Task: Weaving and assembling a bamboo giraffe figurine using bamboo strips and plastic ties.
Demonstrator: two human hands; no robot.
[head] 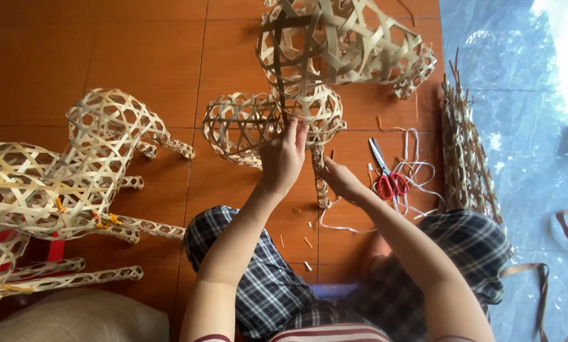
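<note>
Woven bamboo figure [309, 69] stands before you on the tiled floor [138, 50]; your left hand [283, 158] has its fingers closed on the weave low on its body, and your right hand [340, 178] pinches a thin woven leg [321, 183]. Red-handled scissors [385, 174] lie just right; another woven animal [75, 164] sits far left
</note>
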